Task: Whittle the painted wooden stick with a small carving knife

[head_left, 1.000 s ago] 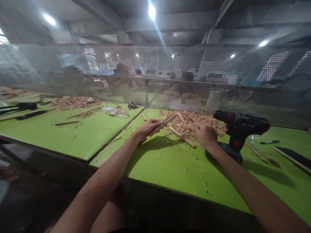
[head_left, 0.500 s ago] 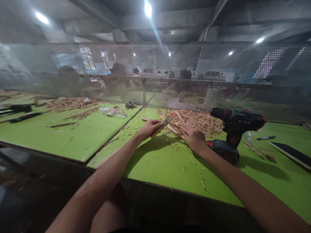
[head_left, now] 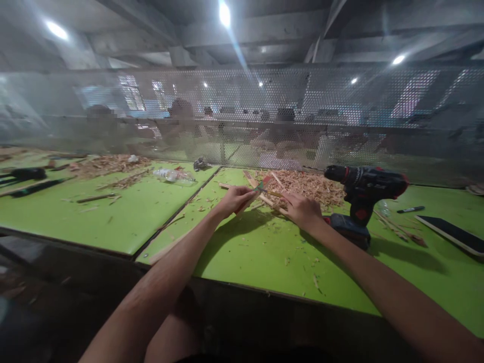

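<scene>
My left hand (head_left: pixel 237 199) is closed round a flat wooden strip (head_left: pixel 266 181) with red and green on its face. The strip is tilted, its far end pointing away to the right. My right hand (head_left: pixel 304 208) grips a thin tool with a yellowish shaft (head_left: pixel 274 193). Its tip meets the strip beside my left fingertips; I cannot tell the tool's exact kind. Wood shavings (head_left: pixel 312 185) lie heaped just beyond both hands. Loose wooden sticks sit under and around the held strip.
A cordless drill (head_left: pixel 365 194) stands upright by my right forearm, its bit pointing left. Further right lie a black marker (head_left: pixel 411 209) and a dark flat tablet-like slab (head_left: pixel 451 234). A plastic bottle (head_left: pixel 174 175) rests at left. Perforated mesh (head_left: pixel 242 116) closes off the table's back.
The tool's shaft shows a little more between my hands, and its angle on the strip has shifted slightly. The whole view has moved a little; both hands keep their holds.
</scene>
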A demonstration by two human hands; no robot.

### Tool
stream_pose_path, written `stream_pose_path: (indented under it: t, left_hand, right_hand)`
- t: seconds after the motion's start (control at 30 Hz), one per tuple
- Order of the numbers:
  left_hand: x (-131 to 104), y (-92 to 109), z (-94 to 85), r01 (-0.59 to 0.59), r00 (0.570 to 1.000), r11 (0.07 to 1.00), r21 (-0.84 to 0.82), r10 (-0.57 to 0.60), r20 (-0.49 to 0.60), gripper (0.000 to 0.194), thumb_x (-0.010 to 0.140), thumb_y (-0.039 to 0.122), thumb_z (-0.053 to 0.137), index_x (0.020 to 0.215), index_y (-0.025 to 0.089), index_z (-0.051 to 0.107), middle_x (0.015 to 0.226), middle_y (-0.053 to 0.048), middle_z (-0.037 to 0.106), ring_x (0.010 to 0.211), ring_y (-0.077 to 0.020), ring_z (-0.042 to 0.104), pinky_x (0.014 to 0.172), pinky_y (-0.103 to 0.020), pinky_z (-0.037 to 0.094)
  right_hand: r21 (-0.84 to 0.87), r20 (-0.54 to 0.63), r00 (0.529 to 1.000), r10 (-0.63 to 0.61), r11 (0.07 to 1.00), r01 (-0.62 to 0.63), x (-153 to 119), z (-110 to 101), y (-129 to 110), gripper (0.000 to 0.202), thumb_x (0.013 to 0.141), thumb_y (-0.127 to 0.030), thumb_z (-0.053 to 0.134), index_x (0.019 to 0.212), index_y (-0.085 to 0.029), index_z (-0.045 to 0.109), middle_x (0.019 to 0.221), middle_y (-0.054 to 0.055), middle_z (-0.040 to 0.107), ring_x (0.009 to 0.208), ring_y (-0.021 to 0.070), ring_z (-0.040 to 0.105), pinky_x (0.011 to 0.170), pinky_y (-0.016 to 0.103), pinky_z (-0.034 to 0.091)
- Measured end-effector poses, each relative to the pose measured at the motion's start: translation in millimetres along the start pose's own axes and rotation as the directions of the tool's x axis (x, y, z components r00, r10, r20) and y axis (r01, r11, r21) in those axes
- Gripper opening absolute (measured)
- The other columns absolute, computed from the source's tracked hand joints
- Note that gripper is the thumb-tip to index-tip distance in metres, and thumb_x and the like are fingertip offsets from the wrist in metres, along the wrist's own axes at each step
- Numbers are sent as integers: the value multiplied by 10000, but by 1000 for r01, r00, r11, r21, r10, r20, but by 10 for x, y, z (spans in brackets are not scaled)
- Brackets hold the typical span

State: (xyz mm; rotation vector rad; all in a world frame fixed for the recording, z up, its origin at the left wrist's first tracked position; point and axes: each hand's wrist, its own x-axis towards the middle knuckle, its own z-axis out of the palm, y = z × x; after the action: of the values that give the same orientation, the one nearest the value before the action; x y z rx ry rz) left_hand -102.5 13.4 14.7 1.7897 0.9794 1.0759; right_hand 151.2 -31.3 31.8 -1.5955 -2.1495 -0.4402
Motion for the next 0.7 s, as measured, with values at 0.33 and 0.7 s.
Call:
stream_pose_path:
  t: [0.33, 0.7]
  left_hand:
    - [-57, 57, -134, -1, 999, 999, 38, 3, -44, 424, 785, 541, 682, 947, 159, 772, 764, -45, 697, 622, -134, 528, 576, -257, 386]
    - [-30, 54, -10, 5, 1000, 999, 34, -4, -17, 480, 785, 582, 672, 977, 151, 757, 818, -68, 701, 642, -138, 550, 583, -263, 414]
  right_hand:
    - [29, -105, 983, 151, 988, -149, 148, -190, 266, 378, 987, -319, 374, 974, -219, 739, 962, 111, 740, 835, 231, 630, 693, 310, 407]
    - [126, 20, 997, -78, 989, 75, 2, -42, -44, 331, 986, -301, 408, 1041, -252, 730, 1058, 53, 727, 905, 206, 658, 725, 287, 455]
